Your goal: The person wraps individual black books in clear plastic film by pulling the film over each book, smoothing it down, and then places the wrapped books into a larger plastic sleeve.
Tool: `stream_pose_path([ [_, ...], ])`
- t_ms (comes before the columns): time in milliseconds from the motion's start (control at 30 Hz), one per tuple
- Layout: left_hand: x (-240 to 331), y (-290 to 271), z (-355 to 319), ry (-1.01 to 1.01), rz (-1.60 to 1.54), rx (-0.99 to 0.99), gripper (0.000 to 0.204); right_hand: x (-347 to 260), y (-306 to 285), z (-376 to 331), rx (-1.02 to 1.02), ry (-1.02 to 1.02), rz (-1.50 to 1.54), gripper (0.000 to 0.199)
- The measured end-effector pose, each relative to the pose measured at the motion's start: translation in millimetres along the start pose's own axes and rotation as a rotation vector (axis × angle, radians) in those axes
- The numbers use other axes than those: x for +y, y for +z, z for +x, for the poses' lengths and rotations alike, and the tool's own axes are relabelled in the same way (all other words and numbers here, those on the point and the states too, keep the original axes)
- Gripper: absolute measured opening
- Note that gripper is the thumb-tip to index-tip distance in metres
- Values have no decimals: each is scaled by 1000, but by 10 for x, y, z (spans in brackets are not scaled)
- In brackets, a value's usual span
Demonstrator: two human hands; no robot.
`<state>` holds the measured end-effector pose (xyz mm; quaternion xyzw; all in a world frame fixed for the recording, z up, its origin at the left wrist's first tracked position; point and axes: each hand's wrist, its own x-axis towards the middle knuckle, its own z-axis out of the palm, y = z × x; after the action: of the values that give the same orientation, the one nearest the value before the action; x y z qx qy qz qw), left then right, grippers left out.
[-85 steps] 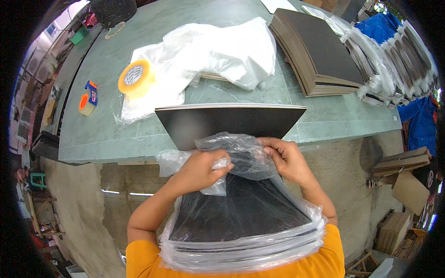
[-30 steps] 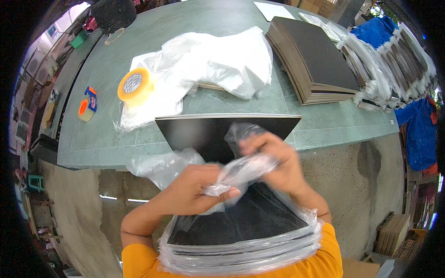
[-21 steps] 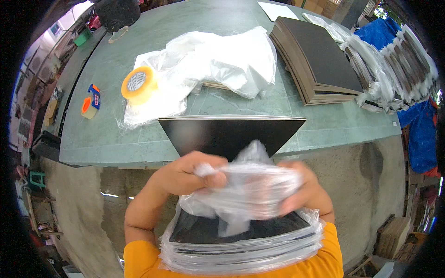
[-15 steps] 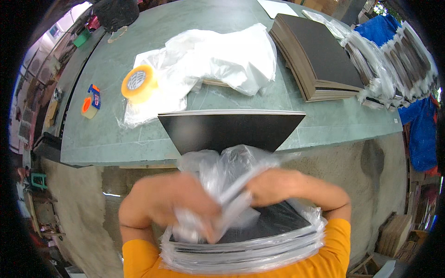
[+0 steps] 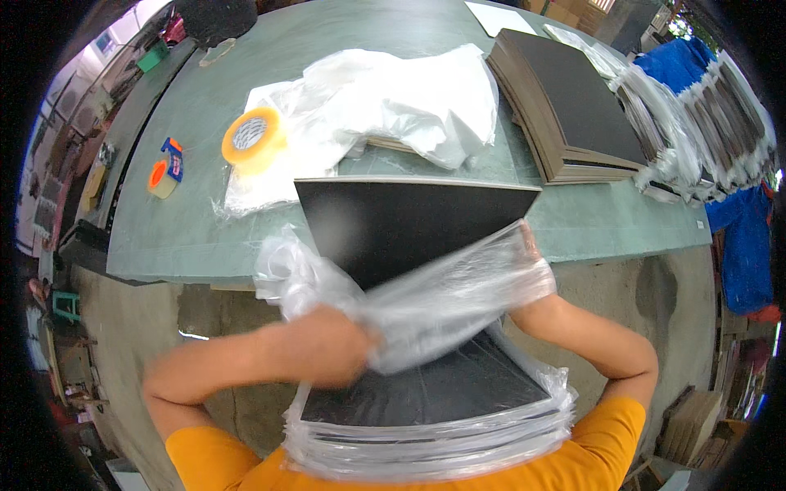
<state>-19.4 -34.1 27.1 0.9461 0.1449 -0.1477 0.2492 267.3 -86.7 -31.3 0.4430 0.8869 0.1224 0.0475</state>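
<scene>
A black flat board (image 5: pixel 393 221) stands tilted at the table's near edge, its pale top edge facing away from me. Around its lower right part runs a clear plastic bag (image 5: pixel 442 303), stretched between my hands. My right hand (image 5: pixel 536 286) grips the bag's mouth by the board's right corner, partly covered by the film. Closed and blurred, my left hand (image 5: pixel 332 348) holds the bag lower down on the left, where crumpled film bunches up. Close against my body lies a stack of black boards in clear plastic (image 5: pixel 426 401), just below both hands.
On the green table (image 5: pixel 573 229) lie white plastic bags (image 5: pixel 393 102), a yellow tape roll (image 5: pixel 255 139) and a small tape dispenser (image 5: pixel 166 172). Farther right stand a stack of dark boards (image 5: pixel 573 102) and several plastic-wrapped boards (image 5: pixel 704 123).
My hands have moved apart, the right one up and to the right, spreading the bunched bag across the board. The left hand has shifted slightly upward.
</scene>
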Motion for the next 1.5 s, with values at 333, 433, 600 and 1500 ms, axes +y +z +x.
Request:
stream_pose_path([
  [333, -400, 176, -470, -263, -439, 756, 21, 102, -695, 71, 764, 712, 603, 12],
  [433, -482, -150, -597, -1032, -358, 1353, 26, -216, -581, 77, 511, 240, 614, 34],
  [600, -535, -162, -344, -651, 234, 1251, 57, -47, -483, 209, 718, 650, 315, 55],
  [1500, -1872, 2250, 259, -781, -1034, 544, 36, -704, 2636, -257, 2, 1204, 1455, 23],
])
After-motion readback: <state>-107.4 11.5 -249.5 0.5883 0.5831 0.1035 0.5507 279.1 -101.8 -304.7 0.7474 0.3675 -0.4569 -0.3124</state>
